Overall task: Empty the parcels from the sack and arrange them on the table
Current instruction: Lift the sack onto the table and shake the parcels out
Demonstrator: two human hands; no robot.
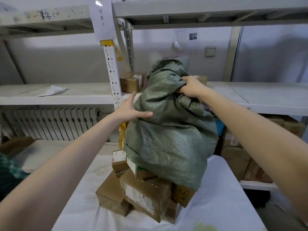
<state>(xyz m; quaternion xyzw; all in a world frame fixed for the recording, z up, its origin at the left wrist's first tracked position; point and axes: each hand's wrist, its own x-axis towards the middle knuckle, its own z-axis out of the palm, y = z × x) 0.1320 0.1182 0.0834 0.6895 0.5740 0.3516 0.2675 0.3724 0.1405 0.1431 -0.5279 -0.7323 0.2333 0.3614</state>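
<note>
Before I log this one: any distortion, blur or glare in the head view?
Head view: wide-angle distortion bows the upper shelf and stretches the forearms; light is soft and even, only a faint sheen on the green sack; left hand, right hand and parcels read sharp.

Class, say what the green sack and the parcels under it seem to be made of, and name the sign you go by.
The green sack: probably woven plastic, faintly glossy; a fine weave and shiny, stiff creases show. The parcels: seemingly brown cardboard, matt; flat panels, sharp edges, tape and white printed labels.
</note>
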